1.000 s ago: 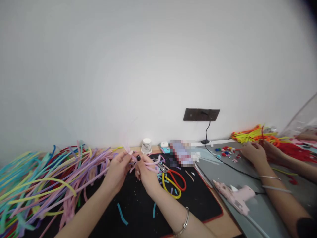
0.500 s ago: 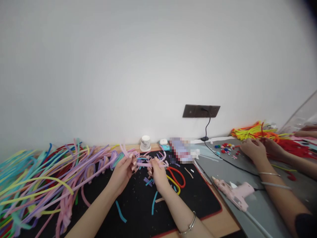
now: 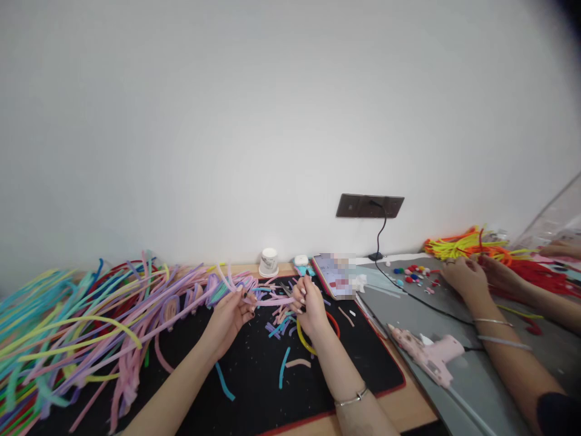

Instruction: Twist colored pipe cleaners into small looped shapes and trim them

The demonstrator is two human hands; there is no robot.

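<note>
My left hand pinches a pale pink pipe cleaner between thumb and fingers. From there it runs almost level across to my right hand, whose fingers are closed around its other end. More pink strands stick up by the left fingertips; whether they join the held piece I cannot tell. Beneath the right wrist lie red and yellow handle loops, seemingly of scissors, partly covered by the hand. Short purple and blue offcuts lie on the black mat below the hands.
Long coloured pipe cleaners heap at left. Behind the mat stand a white cup and a phone. On the grey board to the right are a pink glue gun, pompoms and a black cable. Another person's hands work there.
My right hand has moved right and slightly up, away from the left, so a longer pink stretch shows between them. The curled pink ends beside it are no longer visible. My left hand stays nearly in place.
</note>
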